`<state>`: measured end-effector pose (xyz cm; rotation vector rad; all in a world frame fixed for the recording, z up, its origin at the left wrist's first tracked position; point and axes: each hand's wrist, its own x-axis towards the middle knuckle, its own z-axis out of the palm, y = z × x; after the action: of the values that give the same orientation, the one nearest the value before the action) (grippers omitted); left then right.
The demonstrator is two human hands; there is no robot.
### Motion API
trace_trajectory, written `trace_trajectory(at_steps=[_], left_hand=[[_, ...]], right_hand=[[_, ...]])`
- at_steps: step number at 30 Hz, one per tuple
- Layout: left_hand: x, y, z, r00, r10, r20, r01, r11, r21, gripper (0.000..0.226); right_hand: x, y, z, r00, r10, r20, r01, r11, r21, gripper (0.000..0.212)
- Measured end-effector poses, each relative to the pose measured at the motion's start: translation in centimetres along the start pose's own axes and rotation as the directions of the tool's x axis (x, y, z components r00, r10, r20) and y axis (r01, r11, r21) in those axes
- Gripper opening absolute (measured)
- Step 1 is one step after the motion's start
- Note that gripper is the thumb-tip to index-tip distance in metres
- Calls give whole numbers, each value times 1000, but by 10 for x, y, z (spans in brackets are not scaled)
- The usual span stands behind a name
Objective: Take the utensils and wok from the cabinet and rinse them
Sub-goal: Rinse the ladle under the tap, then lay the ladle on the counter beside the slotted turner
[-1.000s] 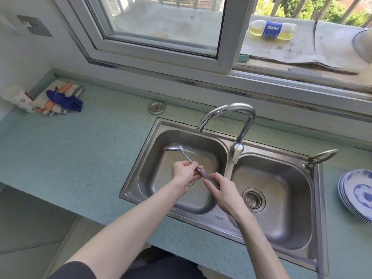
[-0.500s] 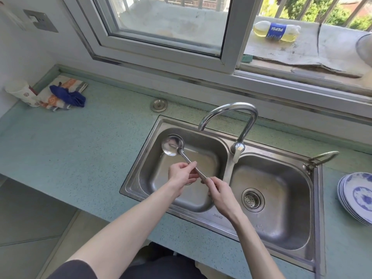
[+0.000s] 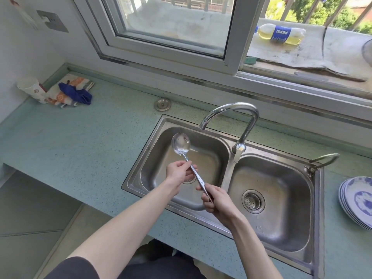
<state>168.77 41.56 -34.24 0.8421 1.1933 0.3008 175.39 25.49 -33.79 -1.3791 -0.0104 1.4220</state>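
Note:
A steel ladle (image 3: 181,143) hangs over the left basin of the double sink (image 3: 147,137), its round bowl facing up toward me. My right hand (image 3: 218,200) grips the end of its handle. My left hand (image 3: 179,171) pinches the shaft just below the bowl. The curved tap (image 3: 237,109) arches over the left basin behind the ladle; no water stream shows. No wok is in view.
A stack of blue-and-white plates (image 3: 358,200) lies on the counter at the right edge. A paper cup (image 3: 33,89) and folded cloths (image 3: 73,91) sit at the far left. A drain strainer (image 3: 253,201) sits in the right basin. A bottle (image 3: 280,34) lies outside the window.
The ladle has turned from bowl edge-on to bowl facing up. My left hand has slid up the shaft toward the bowl, and the ladle now points farther away from me.

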Motion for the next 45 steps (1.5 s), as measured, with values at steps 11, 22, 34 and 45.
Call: trace_trajectory(at_steps=[11,22,34,45], left_hand=[[-28,33,-47,994,71,84,-41,947,-319,24],[-81,59,-166,970,216,-108,-241,889,-390,17],[-177,61,-347,878,300,-373,-459,748,-479,19],[-278,18,-521,757,246,-605,-609,602,-517,25]], right_hand=[[-18,-25,54,961,-266,70,267,843,-468,16],[-36,-12,170,939,-219,266,324,826,-462,14],[-71,58,342,866,-156,475,413,758,-505,13],[-114,159,490,729,17,684,508,656,-558,11]])
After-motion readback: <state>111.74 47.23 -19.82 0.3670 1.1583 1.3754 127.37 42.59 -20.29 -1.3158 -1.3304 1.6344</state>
